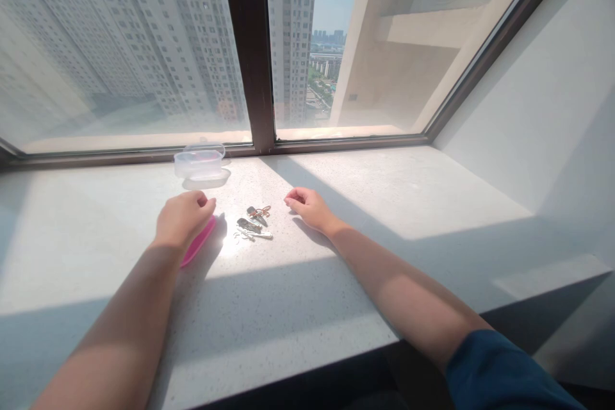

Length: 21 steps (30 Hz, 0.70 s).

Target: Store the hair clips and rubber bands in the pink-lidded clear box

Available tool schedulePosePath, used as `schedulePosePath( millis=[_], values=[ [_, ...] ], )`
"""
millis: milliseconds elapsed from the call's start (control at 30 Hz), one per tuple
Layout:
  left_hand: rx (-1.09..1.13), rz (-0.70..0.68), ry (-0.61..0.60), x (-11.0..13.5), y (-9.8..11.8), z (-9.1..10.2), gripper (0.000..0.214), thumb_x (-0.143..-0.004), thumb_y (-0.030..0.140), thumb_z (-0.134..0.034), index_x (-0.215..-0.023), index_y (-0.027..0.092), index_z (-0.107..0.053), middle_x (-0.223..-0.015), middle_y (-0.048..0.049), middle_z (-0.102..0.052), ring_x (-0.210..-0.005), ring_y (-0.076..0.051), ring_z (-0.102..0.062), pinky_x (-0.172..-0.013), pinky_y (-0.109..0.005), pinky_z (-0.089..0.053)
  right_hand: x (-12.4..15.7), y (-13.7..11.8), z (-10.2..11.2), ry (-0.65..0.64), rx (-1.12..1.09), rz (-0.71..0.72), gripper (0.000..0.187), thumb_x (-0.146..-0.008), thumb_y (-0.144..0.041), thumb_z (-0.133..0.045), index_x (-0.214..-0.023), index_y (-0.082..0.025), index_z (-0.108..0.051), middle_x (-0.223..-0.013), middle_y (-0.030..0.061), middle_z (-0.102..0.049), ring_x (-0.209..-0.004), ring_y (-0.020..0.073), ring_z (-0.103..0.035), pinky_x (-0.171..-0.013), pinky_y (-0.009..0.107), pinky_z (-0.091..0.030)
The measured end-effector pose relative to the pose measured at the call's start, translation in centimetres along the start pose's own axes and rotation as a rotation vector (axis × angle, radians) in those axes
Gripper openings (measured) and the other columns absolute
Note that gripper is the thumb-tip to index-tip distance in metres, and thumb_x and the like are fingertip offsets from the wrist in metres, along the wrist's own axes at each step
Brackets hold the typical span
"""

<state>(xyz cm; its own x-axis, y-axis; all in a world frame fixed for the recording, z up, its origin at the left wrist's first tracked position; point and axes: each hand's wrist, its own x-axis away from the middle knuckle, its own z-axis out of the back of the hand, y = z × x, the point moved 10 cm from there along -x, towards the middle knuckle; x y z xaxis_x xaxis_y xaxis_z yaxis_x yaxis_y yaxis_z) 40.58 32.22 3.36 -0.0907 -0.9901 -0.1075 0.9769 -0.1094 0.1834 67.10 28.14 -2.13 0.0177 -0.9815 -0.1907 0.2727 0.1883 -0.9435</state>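
Note:
My left hand (185, 221) is above a pink dish-like thing (199, 243), its fingers curled in and its thumb against them. What it holds, if anything, is hidden. My hand and forearm cover most of the pink thing. To the right of it, a small pile of metal pieces (254, 230) lies on the pale speckled sill, silver and dark with a copper-coloured one (262, 211) on the far side; they are too small to name surely. Just right of the pile, my right hand (310, 206) is closed, thumb and fingertips pinched together. Nothing I can name shows between them.
A clear plastic box (199, 163) with its lid raised stands by the window frame (262, 77), beyond my left hand. A white wall (538, 115) bounds the sill (307, 307) on the right. The sill's front edge runs close to me.

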Motion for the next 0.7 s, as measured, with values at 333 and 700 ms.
schedulePosePath(
  millis=[333,700],
  values=[
    [0.010,-0.057,-0.002,0.15,0.73,-0.19,0.034,-0.086,0.044,-0.043,-0.068,0.019,-0.057,-0.075,-0.0080,-0.066,-0.071,-0.022,-0.055,-0.062,-0.029,-0.036,0.06,-0.12,-0.04,-0.015,-0.046,-0.016,0.017,-0.081,-0.034,-0.060,-0.081,-0.017,-0.062,-0.074,0.0014,-0.060,-0.071,0.0145,-0.058,-0.066,0.029,-0.053],
    [0.007,-0.059,0.017,-0.18,0.49,-0.39,0.034,-0.084,0.046,-0.042,-0.066,0.021,-0.055,-0.075,-0.0085,-0.067,-0.072,-0.024,-0.059,-0.061,-0.029,-0.037,0.02,0.11,0.02,-0.011,-0.067,-0.023,0.016,-0.079,-0.033,-0.061,-0.080,-0.017,-0.062,-0.073,0.0010,-0.060,-0.069,0.0142,-0.057,-0.065,0.029,-0.053]
  ],
)
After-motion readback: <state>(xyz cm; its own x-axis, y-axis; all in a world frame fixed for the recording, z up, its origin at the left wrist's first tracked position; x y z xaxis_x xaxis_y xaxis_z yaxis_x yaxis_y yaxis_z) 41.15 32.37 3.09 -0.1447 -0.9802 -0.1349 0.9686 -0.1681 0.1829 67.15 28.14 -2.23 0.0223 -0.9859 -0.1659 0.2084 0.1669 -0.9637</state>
